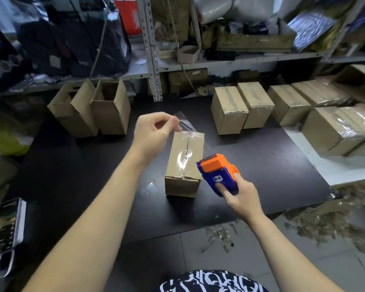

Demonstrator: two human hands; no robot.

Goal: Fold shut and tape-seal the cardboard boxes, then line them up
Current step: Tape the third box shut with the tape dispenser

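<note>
Cardboard box [184, 163] stands at the middle of the black mat [261, 165], long axis running away from the person, top seam under clear tape. At its far end the left hand [154, 131] pinches the loose tape end [187, 125] between thumb and forefinger. The right hand [238, 194], nearer the person, grips the orange-and-blue tape dispenser [217, 173] just beside the box's near right corner. Sealed boxes [240, 106] line the far right edge.
</note>
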